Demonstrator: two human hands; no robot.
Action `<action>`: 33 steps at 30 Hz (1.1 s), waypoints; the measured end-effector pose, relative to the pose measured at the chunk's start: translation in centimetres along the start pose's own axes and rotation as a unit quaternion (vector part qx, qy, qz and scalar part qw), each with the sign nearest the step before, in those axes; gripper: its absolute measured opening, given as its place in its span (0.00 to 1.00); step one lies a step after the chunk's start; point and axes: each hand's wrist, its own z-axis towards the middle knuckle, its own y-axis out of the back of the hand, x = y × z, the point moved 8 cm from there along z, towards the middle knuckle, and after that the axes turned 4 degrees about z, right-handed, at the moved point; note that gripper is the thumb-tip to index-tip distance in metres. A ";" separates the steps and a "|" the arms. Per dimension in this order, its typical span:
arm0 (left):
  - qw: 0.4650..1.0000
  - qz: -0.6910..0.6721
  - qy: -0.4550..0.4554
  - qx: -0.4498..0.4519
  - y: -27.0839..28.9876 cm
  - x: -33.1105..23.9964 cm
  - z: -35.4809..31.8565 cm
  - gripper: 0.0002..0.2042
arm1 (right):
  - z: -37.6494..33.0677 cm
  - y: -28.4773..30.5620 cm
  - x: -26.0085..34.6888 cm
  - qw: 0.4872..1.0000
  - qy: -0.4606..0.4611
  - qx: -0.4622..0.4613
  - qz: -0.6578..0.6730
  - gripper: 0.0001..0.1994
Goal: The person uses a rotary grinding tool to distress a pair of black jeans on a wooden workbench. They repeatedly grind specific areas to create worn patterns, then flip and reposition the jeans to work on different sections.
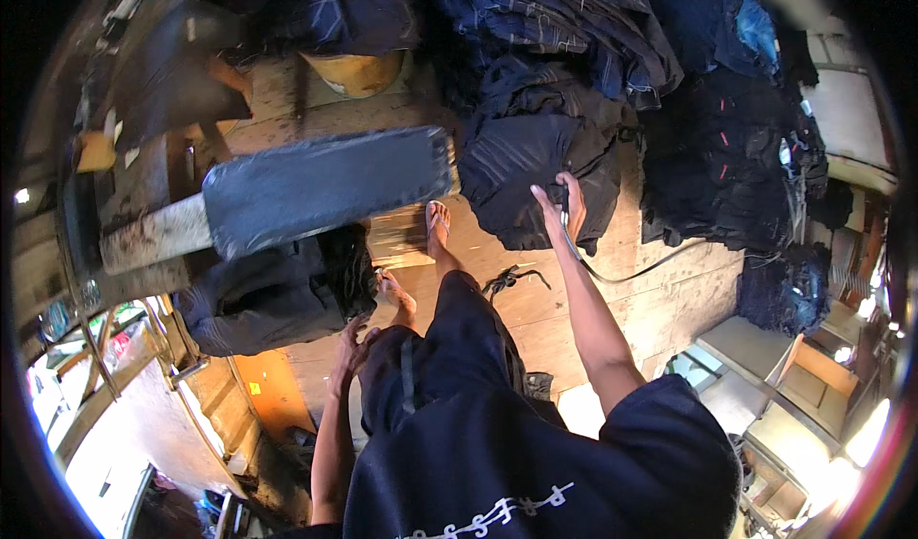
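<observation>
Dk tee (555, 453) nearest cam, hem hard to make out. 1 dk cord (613, 281) pinched in R hand (560, 210) over blk cloth pile (507, 171); grip end part-hidden, rest curves down then R, long axis approx L–R. L hand (352, 350) nr 1 blk stack (273, 300); can't tell if spread.
</observation>
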 end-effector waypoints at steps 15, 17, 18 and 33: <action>0.931 -0.333 0.087 -0.122 -24.1 -21.3 33.5 0.47 | 7.7 -3.1 -10.6 0.992 -0.122 -0.011 0.016 0.31; 0.909 -0.384 0.082 -0.142 -22.8 -23.2 31.0 0.49 | 7.7 -0.9 -8.7 0.996 -0.087 -0.022 0.000 0.29; 0.899 -0.406 0.116 -0.117 -22.2 -23.9 28.8 0.48 | 7.0 0.5 -7.4 0.995 -0.077 0.003 -0.063 0.31; 0.963 0.003 -0.270 -0.010 -10.2 -50.5 14.4 0.17 | 5.0 6.1 0.7 0.966 -0.139 -0.123 0.178 0.28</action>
